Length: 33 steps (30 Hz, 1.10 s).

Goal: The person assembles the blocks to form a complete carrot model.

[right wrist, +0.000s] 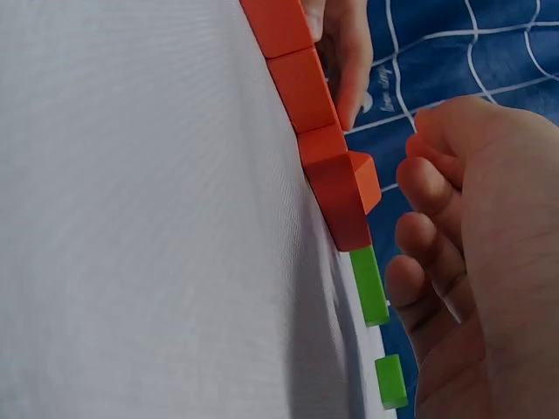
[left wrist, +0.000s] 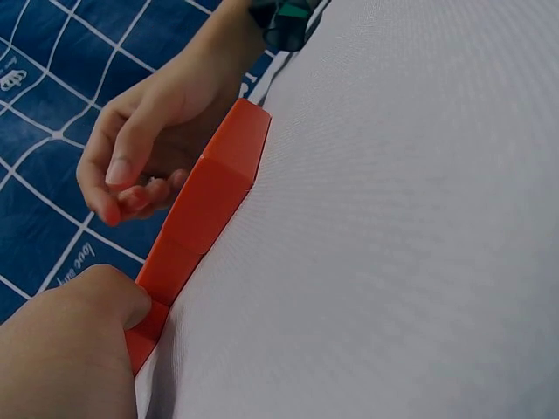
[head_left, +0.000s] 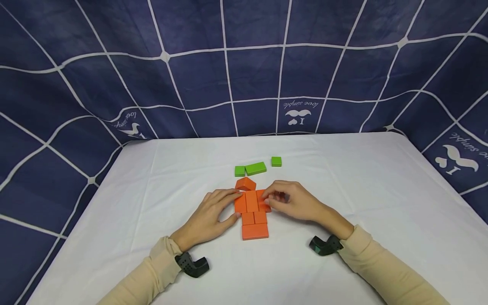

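Orange blocks lie flat on the white cloth, fitted edge to edge in the head view. A middle block (head_left: 252, 201) has an upright block on each side, the left one (head_left: 240, 204) and the right one (head_left: 264, 205). Two small blocks (head_left: 254, 217) and a wide block (head_left: 255, 231) lie on the near side, and a roof-shaped block (head_left: 245, 184) on the far side. My left hand (head_left: 211, 218) rests its extended fingers on the left block, thumb beside the small blocks. Over the right block hovers my right hand (head_left: 295, 201), loosely curled around nothing.
Beyond the orange blocks lie a small green block (head_left: 239, 171), a longer green block (head_left: 256, 168) and another small green block (head_left: 276, 161). A dark blue curtain (head_left: 251, 76) with white lines hangs behind the white-covered table (head_left: 183, 169).
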Tool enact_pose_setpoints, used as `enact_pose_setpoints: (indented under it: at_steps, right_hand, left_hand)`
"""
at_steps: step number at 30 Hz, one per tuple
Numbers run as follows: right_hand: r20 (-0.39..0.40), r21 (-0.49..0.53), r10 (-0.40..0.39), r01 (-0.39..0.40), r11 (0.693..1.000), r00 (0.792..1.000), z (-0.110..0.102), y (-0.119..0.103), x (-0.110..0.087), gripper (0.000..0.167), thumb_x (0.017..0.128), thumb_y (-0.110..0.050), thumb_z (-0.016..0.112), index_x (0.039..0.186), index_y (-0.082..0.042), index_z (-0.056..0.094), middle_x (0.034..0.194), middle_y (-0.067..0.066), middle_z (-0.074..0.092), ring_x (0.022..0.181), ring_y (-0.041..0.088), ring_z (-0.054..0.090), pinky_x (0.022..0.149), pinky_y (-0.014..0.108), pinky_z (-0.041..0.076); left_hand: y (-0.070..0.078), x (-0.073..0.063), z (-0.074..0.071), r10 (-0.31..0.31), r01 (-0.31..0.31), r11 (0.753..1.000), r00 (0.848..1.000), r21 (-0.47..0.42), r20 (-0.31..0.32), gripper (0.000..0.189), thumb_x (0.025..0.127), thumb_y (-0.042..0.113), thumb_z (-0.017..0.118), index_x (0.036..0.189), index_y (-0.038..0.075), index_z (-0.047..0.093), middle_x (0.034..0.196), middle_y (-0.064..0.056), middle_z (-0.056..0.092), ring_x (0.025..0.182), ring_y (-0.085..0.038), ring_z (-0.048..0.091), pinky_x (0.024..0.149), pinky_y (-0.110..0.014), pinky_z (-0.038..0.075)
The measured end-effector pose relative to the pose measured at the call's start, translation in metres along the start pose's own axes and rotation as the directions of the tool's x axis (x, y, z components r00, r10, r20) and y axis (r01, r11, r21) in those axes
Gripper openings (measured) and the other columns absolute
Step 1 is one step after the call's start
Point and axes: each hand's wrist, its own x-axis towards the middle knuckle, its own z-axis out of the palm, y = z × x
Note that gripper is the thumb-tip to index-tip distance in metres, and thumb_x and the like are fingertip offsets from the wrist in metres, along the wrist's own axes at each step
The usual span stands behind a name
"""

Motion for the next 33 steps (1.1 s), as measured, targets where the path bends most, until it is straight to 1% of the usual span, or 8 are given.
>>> enact_pose_setpoints:
  at_steps: [3,6,11,15,20,24,27,33]
  right_hand:
    - [-0.009,-0.024,0.028,-0.028,0.999,1.0,0.001,0.004,-0.001,0.019,0.096,-0.018,0.073,0.115,-0.021,0.075,0.094,-0.014,0.064,0.079,0.008,0.055,0.067,0.025,0.048]
    - [-0.017,-0.047,0.053,-0.053,0.997,0.998,0.002,0.008,-0.002,0.023,0.098,-0.02,0.072,0.121,-0.021,0.073,0.104,-0.012,0.066,0.086,0.009,0.055,0.071,0.026,0.048]
    - [-0.044,-0.052,0.069,-0.072,0.996,0.997,0.003,0.012,0.0,0.025,0.098,-0.019,0.071,0.122,-0.021,0.072,0.113,-0.008,0.067,0.095,0.012,0.055,0.077,0.028,0.048]
    - [-0.056,-0.043,0.094,-0.096,0.994,0.994,0.005,0.015,0.005,0.025,0.098,-0.018,0.07,0.123,-0.019,0.072,0.116,-0.008,0.066,0.098,0.012,0.055,0.079,0.028,0.048]
    - [-0.073,-0.033,0.14,-0.143,0.989,0.987,0.008,0.02,0.012,0.026,0.098,-0.018,0.07,0.124,-0.019,0.071,0.116,-0.007,0.067,0.093,0.012,0.056,0.077,0.028,0.049]
    - [-0.086,-0.034,0.15,-0.154,0.988,0.985,0.01,0.024,0.019,0.026,0.098,-0.018,0.07,0.124,-0.019,0.071,0.113,-0.006,0.068,0.09,0.012,0.056,0.075,0.028,0.049]
    - [-0.093,-0.039,0.153,-0.157,0.987,0.984,0.012,0.027,0.024,0.026,0.098,-0.017,0.07,0.123,-0.018,0.071,0.112,-0.006,0.069,0.09,0.012,0.057,0.075,0.028,0.049]
    - [-0.061,-0.025,0.215,-0.217,0.976,0.975,0.016,0.027,0.034,0.029,0.098,-0.021,0.069,0.127,-0.017,0.07,0.114,-0.005,0.07,0.097,0.012,0.06,0.079,0.029,0.048]
  left_hand:
    - [0.0,0.0,0.0,0.003,-0.003,1.0,1.0,0.004,0.001,0.053,0.098,0.038,0.067,0.146,0.017,0.058,0.151,0.004,0.054,0.136,-0.015,0.049,0.106,-0.042,0.041]
    - [0.0,0.0,0.0,0.005,-0.005,1.0,1.0,0.006,0.003,0.053,0.098,0.037,0.067,0.146,0.017,0.058,0.151,0.004,0.054,0.136,-0.015,0.049,0.105,-0.041,0.041]
    - [-0.001,0.001,0.0,0.007,-0.007,1.0,1.0,0.007,-0.003,0.053,0.098,0.037,0.067,0.146,0.016,0.058,0.151,0.004,0.054,0.136,-0.015,0.049,0.105,-0.041,0.041]
    - [-0.001,0.001,0.001,0.004,-0.004,1.0,1.0,0.005,-0.009,0.053,0.098,0.037,0.067,0.145,0.016,0.058,0.15,0.003,0.055,0.135,-0.016,0.05,0.105,-0.042,0.041]
    - [-0.002,0.001,0.0,-0.007,0.007,1.0,1.0,-0.004,-0.003,0.053,0.098,0.037,0.067,0.145,0.015,0.058,0.15,0.002,0.055,0.135,-0.017,0.049,0.108,-0.044,0.04]
    - [-0.001,0.001,-0.001,-0.016,0.016,1.0,1.0,-0.012,0.003,0.053,0.098,0.037,0.067,0.146,0.015,0.058,0.15,0.002,0.054,0.136,-0.018,0.049,0.11,-0.045,0.039]
    - [0.0,0.001,0.0,-0.015,0.015,1.0,1.0,-0.012,0.005,0.053,0.098,0.037,0.067,0.146,0.016,0.058,0.151,0.002,0.054,0.136,-0.017,0.049,0.109,-0.045,0.04]
    - [0.0,0.001,0.001,-0.011,0.011,1.0,1.0,-0.004,0.004,0.053,0.098,0.037,0.068,0.146,0.016,0.058,0.151,0.003,0.054,0.136,-0.016,0.049,0.106,-0.042,0.04]
